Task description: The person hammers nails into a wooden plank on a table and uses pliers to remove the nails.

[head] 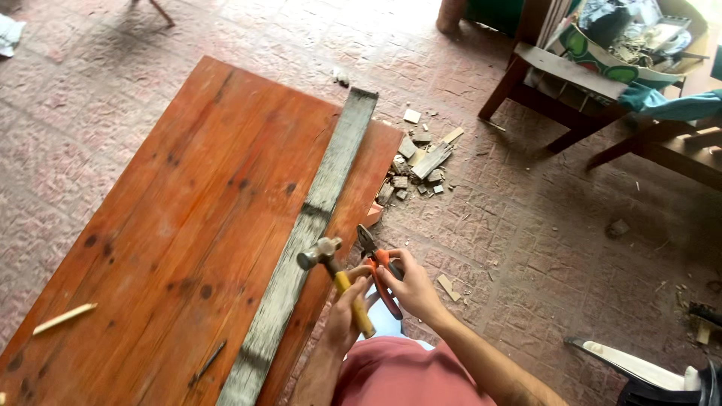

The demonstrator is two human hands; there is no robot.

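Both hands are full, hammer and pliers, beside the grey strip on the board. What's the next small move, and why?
Probably set one tool down on the wooden board. The left hand grips the hammer, the right hand holds the orange-handled pliers, and both tools cross just off the grey strip, crowding each other.

The tabletop [173, 225] left of the plank [308, 225] lay open but for a stick [64, 318] and nail [210, 359]; offcuts [417, 165] cluttered the floor [526, 225] rightward.
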